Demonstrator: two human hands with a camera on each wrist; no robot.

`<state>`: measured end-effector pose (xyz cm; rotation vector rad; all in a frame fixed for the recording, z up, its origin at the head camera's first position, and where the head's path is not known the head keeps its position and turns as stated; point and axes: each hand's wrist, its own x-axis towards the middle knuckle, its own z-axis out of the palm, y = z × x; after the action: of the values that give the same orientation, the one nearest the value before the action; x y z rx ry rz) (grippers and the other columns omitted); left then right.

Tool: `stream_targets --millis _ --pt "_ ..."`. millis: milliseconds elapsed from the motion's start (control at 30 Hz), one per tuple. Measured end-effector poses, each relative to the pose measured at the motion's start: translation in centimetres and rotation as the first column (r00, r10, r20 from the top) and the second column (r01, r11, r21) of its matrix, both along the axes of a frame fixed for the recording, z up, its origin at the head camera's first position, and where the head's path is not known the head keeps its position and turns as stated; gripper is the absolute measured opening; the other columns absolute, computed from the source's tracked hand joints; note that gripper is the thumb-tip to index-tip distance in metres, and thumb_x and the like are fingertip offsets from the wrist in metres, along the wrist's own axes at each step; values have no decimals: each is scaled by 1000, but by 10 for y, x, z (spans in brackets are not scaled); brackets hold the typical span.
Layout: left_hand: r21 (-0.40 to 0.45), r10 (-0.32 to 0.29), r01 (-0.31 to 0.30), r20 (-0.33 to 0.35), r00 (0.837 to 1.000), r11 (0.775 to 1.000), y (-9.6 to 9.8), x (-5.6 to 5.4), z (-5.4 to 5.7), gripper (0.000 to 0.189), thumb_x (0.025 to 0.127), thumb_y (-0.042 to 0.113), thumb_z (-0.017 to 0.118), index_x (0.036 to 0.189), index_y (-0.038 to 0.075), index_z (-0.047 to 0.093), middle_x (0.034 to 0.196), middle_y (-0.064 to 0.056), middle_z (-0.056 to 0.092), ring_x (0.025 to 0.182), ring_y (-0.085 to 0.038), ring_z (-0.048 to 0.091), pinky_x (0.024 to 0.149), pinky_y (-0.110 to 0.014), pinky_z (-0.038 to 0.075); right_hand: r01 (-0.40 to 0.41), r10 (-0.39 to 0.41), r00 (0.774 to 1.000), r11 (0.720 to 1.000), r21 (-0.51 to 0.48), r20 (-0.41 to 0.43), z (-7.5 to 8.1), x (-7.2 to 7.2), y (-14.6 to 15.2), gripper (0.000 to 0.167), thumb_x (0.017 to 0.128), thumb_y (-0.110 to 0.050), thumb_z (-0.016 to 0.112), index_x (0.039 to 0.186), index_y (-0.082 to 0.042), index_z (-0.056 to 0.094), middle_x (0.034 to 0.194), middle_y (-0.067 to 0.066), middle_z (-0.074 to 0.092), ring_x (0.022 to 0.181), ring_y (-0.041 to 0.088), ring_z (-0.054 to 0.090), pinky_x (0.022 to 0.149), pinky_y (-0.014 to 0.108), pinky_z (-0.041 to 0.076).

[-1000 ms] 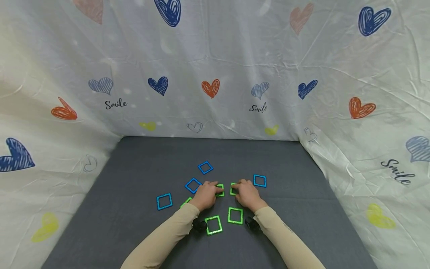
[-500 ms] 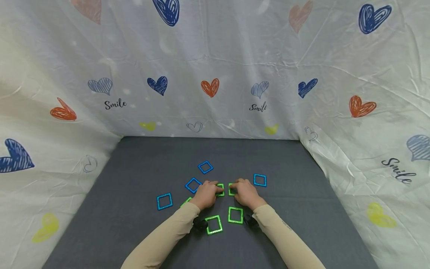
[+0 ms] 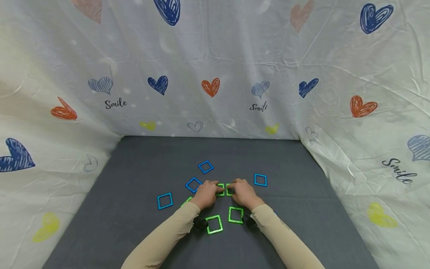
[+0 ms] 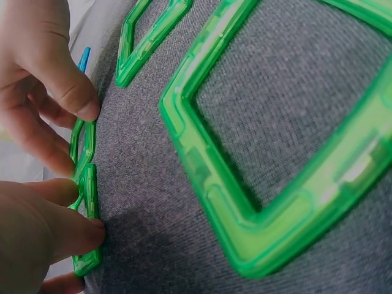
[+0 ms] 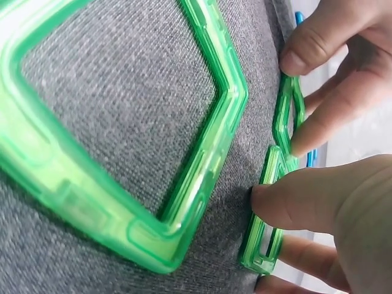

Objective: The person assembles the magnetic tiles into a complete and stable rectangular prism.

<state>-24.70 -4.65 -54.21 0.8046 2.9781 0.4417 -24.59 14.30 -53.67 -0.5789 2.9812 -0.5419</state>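
Both hands are at the middle of the dark table, each on a green square magnetic tile lying flat. With thumb and fingers, my left hand (image 3: 205,195) pinches the left tile (image 3: 223,189) at its edges. Facing it, my right hand (image 3: 244,194) grips the right tile (image 3: 227,190) in the same way. A narrow gap shows between the two tiles in the head view. The left wrist view has the left hand's tile (image 4: 90,184) end to end with the other one. Fingers hide part of both tiles.
Nearer the body lie two more green tiles, one left (image 3: 214,225) and one right (image 3: 236,215). Another green tile (image 3: 186,201) peeks out by the left wrist. Several blue square tiles (image 3: 164,201) lie around the hands. A heart-printed white curtain (image 3: 231,48) borders the table.
My right hand has slid its green tile leftward, narrowing the gap to the left tile. The left hand and its tile have stayed in place.
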Motion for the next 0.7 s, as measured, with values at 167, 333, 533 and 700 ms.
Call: stream_targets --millis 167,333,533,700 --pt "3 -6 6 -8 1000 1000 -1 0 -1 44 94 -4 58 125 21 75 138 -15 65 121 -40 62 89 -52 59 -19 19 1000 1000 -9 -7 -2 -1 -1 41 82 6 68 119 -12 77 122 19 67 102 40 61 78 49 57" --pt "5 -11 12 -21 1000 1000 -1 0 -2 44 94 -4 57 124 22 76 137 -15 66 120 -40 63 88 -51 59 -22 22 1000 1000 -4 -13 -1 -1 -4 42 82 6 68 119 -12 76 121 19 67 100 40 61 74 48 56" --pt "-8 -16 16 -18 1000 1000 -2 -1 -2 44 95 -3 58 125 22 76 137 -14 66 121 -39 63 90 -51 59 -16 16 1000 1000 -6 -13 -1 0 -5 42 82 6 68 120 -12 76 121 19 67 101 40 61 76 49 57" --pt "-10 -17 16 -15 1000 1000 -2 -1 -1 45 94 -4 56 125 22 75 137 -14 66 122 -39 62 91 -51 59 -23 23 1000 1000 -8 -22 0 0 -5 42 82 6 68 120 -12 76 120 19 67 101 40 61 77 50 57"
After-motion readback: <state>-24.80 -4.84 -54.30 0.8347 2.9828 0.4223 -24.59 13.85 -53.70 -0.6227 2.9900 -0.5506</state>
